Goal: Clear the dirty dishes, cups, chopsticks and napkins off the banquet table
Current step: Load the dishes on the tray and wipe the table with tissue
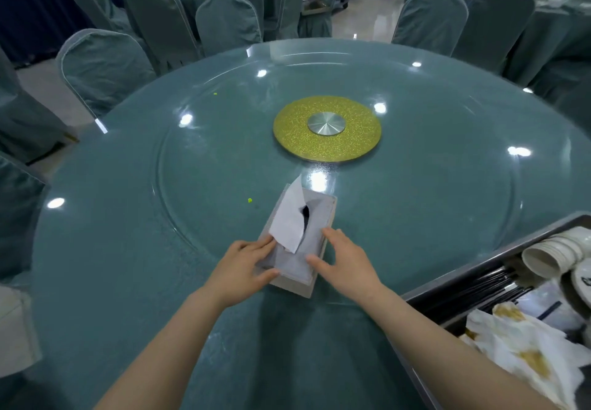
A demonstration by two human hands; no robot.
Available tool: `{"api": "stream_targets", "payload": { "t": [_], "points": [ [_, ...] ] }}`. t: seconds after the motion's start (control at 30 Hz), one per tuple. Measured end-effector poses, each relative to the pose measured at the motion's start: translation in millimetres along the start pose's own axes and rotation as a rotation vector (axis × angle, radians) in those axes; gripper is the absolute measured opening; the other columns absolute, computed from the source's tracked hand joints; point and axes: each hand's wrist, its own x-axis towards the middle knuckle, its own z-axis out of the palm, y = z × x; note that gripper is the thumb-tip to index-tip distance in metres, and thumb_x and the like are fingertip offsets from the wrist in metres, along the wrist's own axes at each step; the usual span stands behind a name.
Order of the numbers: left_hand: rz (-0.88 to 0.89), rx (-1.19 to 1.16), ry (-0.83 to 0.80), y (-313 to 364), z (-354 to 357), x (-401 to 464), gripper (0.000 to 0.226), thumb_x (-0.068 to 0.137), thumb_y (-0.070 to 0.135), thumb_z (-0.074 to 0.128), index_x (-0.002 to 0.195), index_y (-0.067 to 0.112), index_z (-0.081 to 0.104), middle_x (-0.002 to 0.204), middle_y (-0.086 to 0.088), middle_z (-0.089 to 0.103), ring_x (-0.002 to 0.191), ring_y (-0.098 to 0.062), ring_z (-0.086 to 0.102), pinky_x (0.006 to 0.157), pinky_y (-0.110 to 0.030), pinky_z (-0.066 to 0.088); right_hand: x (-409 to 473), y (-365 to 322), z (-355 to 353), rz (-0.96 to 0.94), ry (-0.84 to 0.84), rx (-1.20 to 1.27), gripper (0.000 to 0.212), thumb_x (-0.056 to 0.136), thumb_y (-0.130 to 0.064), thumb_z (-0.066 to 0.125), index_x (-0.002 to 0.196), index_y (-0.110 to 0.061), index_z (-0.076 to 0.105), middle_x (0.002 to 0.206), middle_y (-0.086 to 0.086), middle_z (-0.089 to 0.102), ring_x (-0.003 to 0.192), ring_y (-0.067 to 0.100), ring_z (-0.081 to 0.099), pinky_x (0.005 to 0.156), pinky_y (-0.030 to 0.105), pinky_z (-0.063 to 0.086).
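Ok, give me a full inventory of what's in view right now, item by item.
banquet table: one, teal, glass-topped, centre.
turntable disc: one, gold with a silver hub, table centre.
tissue box: one, grey, near edge of the glass, a white tissue sticking up.
green crumbs: two, left of the box and farther back left.
metal tray: one, lower right, off the table edge.
cups: white, stacked on their sides in the tray; count unclear.
chopsticks: black bundle, in the tray.
napkins: white, stained yellow, crumpled in the tray.
chairs: several, teal covers, around the table.
left hand: on the box's left side.
right hand: on the box's right side.
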Motion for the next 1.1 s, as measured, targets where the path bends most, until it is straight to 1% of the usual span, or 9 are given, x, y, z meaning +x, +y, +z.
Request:
{"api": "stream_targets", "payload": {
  "t": [0.2,0.33,0.4,0.43,0.5,0.6,0.87,1.0,1.1],
  "points": [
    [0.160,0.000,-0.121,34.7,9.9,9.2,0.056,0.093,0.032,0.053,0.146,0.028,0.035,0.154,0.018,0.023,0.122,-0.016,0.036,0.105,-0.016,0.021,-1.0,-1.9,-3.1,0.007,0.065,-0.030,0.100,0.078,-0.057,0.063,0.151,-0.013,0.012,0.154,0.002,0.024,0.145,0.019,0.012,0.116,0.037,0.023],
    [0.270,0.064,-0.170,61.4,19.9,21.9,0.059,0.092,0.025,0.051,0.148,0.026,0.031,0.156,0.016,0.022,0.130,-0.019,0.031,0.109,-0.023,0.023,0.9,5.8,-18.4,0.094,0.175,-0.017,0.060,0.097,-0.036,0.045,0.144,-0.002,0.029,0.152,0.009,0.031,0.141,0.027,0.027,0.111,0.039,0.031],
    [0.306,0.099,-0.173,72.6,27.4,28.7,0.062,0.091,0.025,0.052,0.148,0.026,0.029,0.157,0.015,0.019,0.138,-0.016,0.024,0.112,-0.023,0.018,0.7,8.5,-30.4,0.140,0.283,0.048,0.034,0.101,-0.026,0.035,0.118,-0.004,0.054,0.123,0.017,0.057,0.112,0.035,0.054,0.081,0.036,0.045],
    [0.322,0.116,-0.180,78.6,31.6,32.5,0.063,0.091,0.025,0.053,0.149,0.026,0.029,0.157,0.014,0.018,0.140,-0.016,0.022,0.113,-0.024,0.016,-0.2,12.0,-38.1,0.145,0.337,0.082,0.026,0.101,-0.024,0.035,0.097,-0.015,0.059,0.097,0.012,0.063,0.092,0.034,0.058,0.066,0.032,0.040],
    [0.346,0.145,-0.211,90.3,38.4,39.1,0.065,0.090,0.026,0.053,0.149,0.027,0.027,0.158,0.013,0.016,0.142,-0.018,0.019,0.116,-0.031,0.015,-3.3,18.1,-56.7,0.172,0.437,0.154,0.035,0.100,-0.021,0.036,0.067,-0.029,0.043,0.064,-0.002,0.050,0.066,0.026,0.049,0.058,0.031,0.033],
    [0.381,0.151,-0.244,108.9,46.5,49.8,0.064,0.091,0.027,0.053,0.149,0.026,0.026,0.158,0.012,0.015,0.144,-0.018,0.015,0.116,-0.043,0.012,-10.2,30.8,-85.1,0.266,0.614,0.346,0.043,0.100,-0.022,0.040,0.057,-0.025,0.037,0.056,-0.007,0.041,0.053,0.012,0.039,0.054,0.032,0.031],
    [0.329,-0.006,-0.278,139.9,61.8,66.1,0.071,0.092,0.034,0.052,0.152,0.023,0.015,0.160,0.006,0.005,0.147,-0.014,0.003,0.117,-0.035,0.001,-32.3,51.8,-129.6,0.200,0.782,0.457,0.043,0.100,-0.023,0.043,0.060,-0.006,0.039,0.056,0.000,0.035,0.054,0.014,0.032,0.056,0.034,0.029],
    [0.250,-0.065,-0.227,128.0,59.5,63.5,0.070,0.094,0.034,0.051,0.152,0.020,0.014,0.160,0.005,0.003,0.147,-0.012,0.002,0.119,-0.033,0.002,-36.1,41.9,-127.4,0.100,0.826,0.421,0.043,0.097,-0.025,0.043,0.056,-0.025,0.028,0.045,-0.011,0.033,0.045,0.004,0.032,0.052,0.033,0.027],
    [0.173,-0.078,-0.217,110.8,57.2,61.4,0.068,0.095,0.033,0.051,0.152,0.019,0.016,0.160,0.005,0.005,0.147,-0.012,0.003,0.118,-0.031,0.003,-32.6,35.2,-115.9,0.013,0.749,0.362,0.034,0.093,-0.034,0.038,0.062,-0.022,0.044,0.046,-0.011,0.041,0.048,0.006,0.040,0.052,0.034,0.031]
  ]
}}
